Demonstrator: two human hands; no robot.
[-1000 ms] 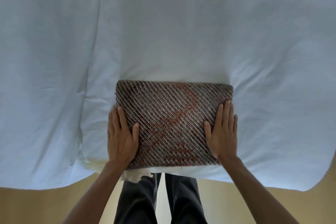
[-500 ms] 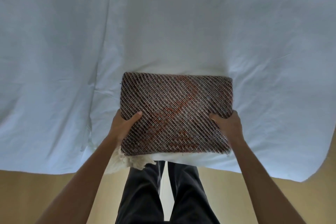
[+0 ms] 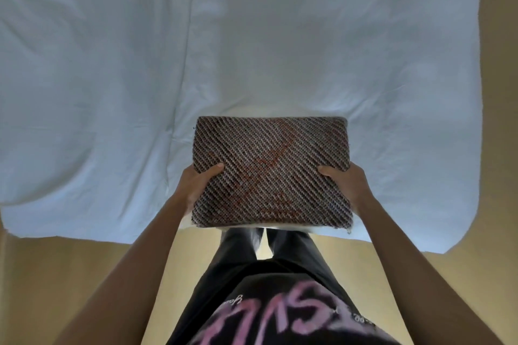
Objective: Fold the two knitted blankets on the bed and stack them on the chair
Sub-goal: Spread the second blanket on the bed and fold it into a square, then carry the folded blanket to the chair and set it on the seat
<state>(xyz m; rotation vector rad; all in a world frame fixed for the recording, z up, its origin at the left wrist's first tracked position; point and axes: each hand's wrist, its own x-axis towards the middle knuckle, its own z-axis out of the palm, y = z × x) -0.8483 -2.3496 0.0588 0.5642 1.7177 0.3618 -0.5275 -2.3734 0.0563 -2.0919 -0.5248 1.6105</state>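
A folded knitted blanket, brown and grey with diagonal ribs and a reddish pattern, is held up over the near edge of the bed. My left hand grips its left edge, thumb on top and fingers underneath. My right hand grips its right edge the same way. A sliver of pale fabric shows under the blanket's near edge; I cannot tell what it is. No chair is in view.
The bed's white sheet fills most of the view, wrinkled and with a seam running down its left part. Tan floor lies along the near side and right side. My dark trousers and printed black shirt are below the blanket.
My hands went from lying flat on the blanket to gripping its side edges. The blanket has come up off the sheet and toward me, and I have stepped back from the bed.
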